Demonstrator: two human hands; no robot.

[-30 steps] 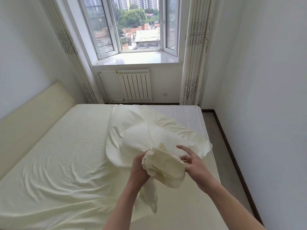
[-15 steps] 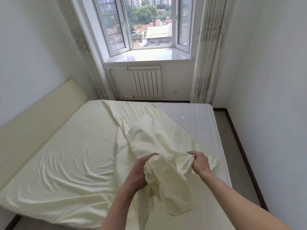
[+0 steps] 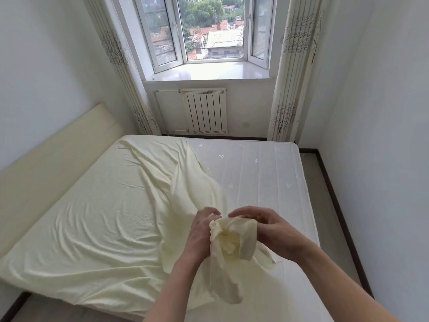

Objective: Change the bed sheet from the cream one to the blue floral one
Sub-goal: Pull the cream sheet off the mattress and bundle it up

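The cream sheet [image 3: 97, 219] still covers the left part of the bed, wrinkled and drawn into a ridge toward me. Its right side is pulled off, baring the white mattress [image 3: 260, 173]. I hold a bunched wad of the cream sheet in front of me above the bed. My left hand [image 3: 199, 231] grips the wad from the left and my right hand [image 3: 269, 226] grips it from the right and top. A loose tail of the sheet hangs below my hands. No blue floral sheet is in view.
A cream padded headboard [image 3: 55, 154] runs along the left wall. A window [image 3: 209, 31] with a white sill, a radiator [image 3: 204, 110] and patterned curtains [image 3: 292, 66] stand beyond the bed. A narrow strip of floor [image 3: 329, 205] separates the bed from the right wall.
More of the sheet has been gathered into my hands and pulled left, baring more white mattress. My right hand has closed over the wad. The view has tilted down and shifted.
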